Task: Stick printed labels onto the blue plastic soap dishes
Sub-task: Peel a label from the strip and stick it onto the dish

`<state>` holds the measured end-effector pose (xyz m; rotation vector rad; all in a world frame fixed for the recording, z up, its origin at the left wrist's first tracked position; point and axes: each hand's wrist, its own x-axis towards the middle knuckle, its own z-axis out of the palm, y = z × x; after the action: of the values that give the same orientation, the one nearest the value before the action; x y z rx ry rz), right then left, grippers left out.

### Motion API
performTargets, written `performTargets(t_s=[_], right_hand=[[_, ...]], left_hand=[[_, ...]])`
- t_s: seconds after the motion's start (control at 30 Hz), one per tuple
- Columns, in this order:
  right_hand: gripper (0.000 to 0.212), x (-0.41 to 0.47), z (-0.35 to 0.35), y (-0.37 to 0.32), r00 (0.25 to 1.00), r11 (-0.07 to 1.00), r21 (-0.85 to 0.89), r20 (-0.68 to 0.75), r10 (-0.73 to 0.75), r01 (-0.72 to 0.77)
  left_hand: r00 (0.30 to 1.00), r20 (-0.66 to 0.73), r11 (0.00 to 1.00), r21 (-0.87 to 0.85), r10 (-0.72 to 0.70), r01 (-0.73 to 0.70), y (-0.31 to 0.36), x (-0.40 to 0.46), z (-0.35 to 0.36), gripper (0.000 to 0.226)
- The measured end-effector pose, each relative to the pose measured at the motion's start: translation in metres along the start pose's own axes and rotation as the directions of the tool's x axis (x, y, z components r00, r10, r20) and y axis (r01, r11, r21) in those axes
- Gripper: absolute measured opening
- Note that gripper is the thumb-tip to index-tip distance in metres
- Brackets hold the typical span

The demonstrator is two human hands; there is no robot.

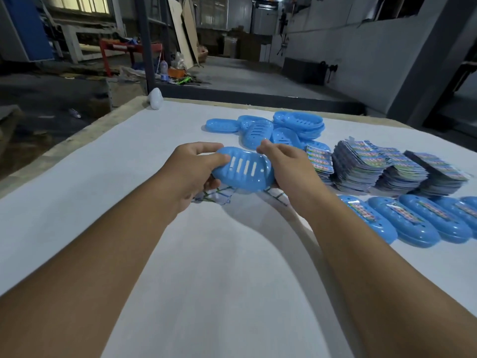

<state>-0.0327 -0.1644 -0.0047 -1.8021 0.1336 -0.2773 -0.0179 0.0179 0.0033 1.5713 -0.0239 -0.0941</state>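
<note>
Blue soap dish (pixel 242 170) is held above the white table (pixel 103 177), centre of view, slotted side facing camera, long axis running left-right and tilted a bit down to the left. A printed label (pixel 215 195) with green/blue pattern pokes out beneath it, against the underside; the print is too blurred to read.

Left hand (pixel 191 174): forearm comes in from bottom left, thumb lies on the dish's near face beside the slots, fingers curled round the left end and underneath. Clamped on the dish.

Right hand (pixel 286 164): forearm from bottom right, fingers curled round the right end of the dish, fingertips at its far rim. Also gripping.

Beyond the hands: loose pile of unlabelled dishes (pixel 278 129), some nested. To the right, stacks of labels (pixel 379 165), colourful print, text not legible. Near right edge, row of labelled dishes (pixel 413 220) lying overlapped, each with a label strip along the top.

White rounded object (pixel 155 98) at the table's far left corner. Workshop clutter behind.
</note>
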Motion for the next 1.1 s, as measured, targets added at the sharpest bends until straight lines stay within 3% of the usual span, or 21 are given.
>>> performTargets(t_s=[0.1, 0.2, 0.3, 0.37, 0.43, 0.53, 0.63, 0.73, 0.87, 0.97, 1.1], right_hand=[[0.053, -0.003, -0.007, 0.003, 0.973, 0.959, -0.202, 0.161, -0.166, 0.197], [0.083, -0.003, -0.009, 0.007, 0.944, 0.861, -0.41, 0.255, -0.21, 0.302], [0.087, -0.002, -0.012, 0.006, 0.94, 0.831, -0.45, 0.248, -0.236, 0.327], [0.087, -0.001, -0.017, 0.006, 0.94, 0.8, -0.501, 0.253, -0.229, 0.33], [0.091, -0.001, -0.023, 0.005, 0.945, 0.781, -0.542, 0.264, -0.19, 0.309], [0.1, -0.001, -0.03, 0.004, 0.95, 0.749, -0.608, 0.299, -0.093, 0.265], [0.095, -0.002, -0.032, 0.005, 0.943, 0.711, -0.653, 0.331, -0.043, 0.262], [0.098, -0.004, -0.03, 0.004, 0.936, 0.678, -0.681, 0.35, -0.028, 0.275], [0.092, -0.004, -0.027, 0.002, 0.938, 0.677, -0.672, 0.337, -0.083, 0.301], [0.089, -0.005, -0.026, 0.002, 0.931, 0.688, -0.643, 0.335, -0.143, 0.337], [0.085, -0.006, -0.023, 0.001, 0.922, 0.677, -0.633, 0.332, -0.2, 0.375]], left_hand=[[1.0, -0.01, 1.0, -0.023, 0.008, -0.008, 0.0, -0.001, 0.001, 0.01], [0.999, -0.038, 0.999, 0.007, -0.031, 0.031, -0.002, 0.001, 0.0, 0.01], [0.998, -0.032, 0.997, 0.054, -0.045, 0.047, 0.0, 0.002, 0.001, 0.015], [0.998, -0.06, 0.983, 0.185, -0.01, 0.021, 0.0, 0.001, -0.003, 0.019], [0.982, -0.133, 0.907, 0.414, 0.136, -0.069, -0.002, 0.003, -0.01, 0.02], [0.913, -0.181, 0.665, 0.737, 0.367, -0.121, -0.004, 0.006, -0.021, 0.016], [0.926, -0.179, 0.492, 0.871, 0.332, -0.008, -0.002, 0.007, -0.031, 0.019], [0.96, -0.166, 0.407, 0.911, 0.225, 0.062, -0.002, 0.004, -0.036, 0.039], [0.976, -0.136, 0.416, 0.908, 0.168, 0.054, -0.001, 0.001, -0.036, 0.059], [0.981, -0.14, 0.509, 0.859, 0.137, 0.052, 0.002, 0.002, -0.037, 0.067], [0.967, -0.183, 0.57, 0.82, 0.176, 0.051, 0.003, 0.007, -0.037, 0.057]])
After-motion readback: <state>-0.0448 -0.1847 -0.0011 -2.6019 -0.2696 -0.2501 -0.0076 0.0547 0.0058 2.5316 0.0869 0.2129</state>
